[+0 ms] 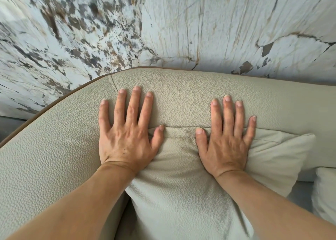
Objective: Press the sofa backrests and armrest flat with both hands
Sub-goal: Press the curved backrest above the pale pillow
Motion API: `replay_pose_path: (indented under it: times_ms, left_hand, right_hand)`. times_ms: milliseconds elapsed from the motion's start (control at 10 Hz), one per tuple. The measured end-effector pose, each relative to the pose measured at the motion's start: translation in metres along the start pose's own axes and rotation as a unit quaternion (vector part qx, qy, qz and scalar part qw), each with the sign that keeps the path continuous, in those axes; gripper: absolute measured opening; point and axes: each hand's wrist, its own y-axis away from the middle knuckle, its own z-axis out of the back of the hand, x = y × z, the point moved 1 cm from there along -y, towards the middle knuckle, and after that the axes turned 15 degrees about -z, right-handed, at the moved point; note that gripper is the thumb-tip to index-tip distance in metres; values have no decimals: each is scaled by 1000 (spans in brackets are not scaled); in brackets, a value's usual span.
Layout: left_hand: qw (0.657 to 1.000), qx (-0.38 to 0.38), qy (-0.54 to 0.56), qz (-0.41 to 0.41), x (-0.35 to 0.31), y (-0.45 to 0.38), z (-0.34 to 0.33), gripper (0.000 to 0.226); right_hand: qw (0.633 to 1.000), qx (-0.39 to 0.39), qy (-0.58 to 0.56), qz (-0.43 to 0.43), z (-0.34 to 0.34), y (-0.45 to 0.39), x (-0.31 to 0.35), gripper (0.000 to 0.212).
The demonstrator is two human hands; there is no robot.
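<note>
Both hands pressed flat on the sofa back.

The left hand (pixel 125 134) and right hand (pixel 225 139) lie palm down, fingers spread wide, holding nothing, across the beige backrest (pixel 181 97) and the cushion (pixel 181 194) leaning against it, below a marbled wall (pixel 181 21).

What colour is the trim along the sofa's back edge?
Brown trim, on the beige sofa backrest, head view.

Marbled wall (pixel 181 21) rises behind, white with brown-grey veins; a second cushion (pixel 325 194) peeks in at right.
</note>
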Motion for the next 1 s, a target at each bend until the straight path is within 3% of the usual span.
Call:
replay_pose_path:
  times_ms: [1000]
  left_hand:
    - [1000,-6,5,-20,16,-34,-21,74]
  right_hand:
    - [1000,-15,-7,-22,-22,-26,12,70]
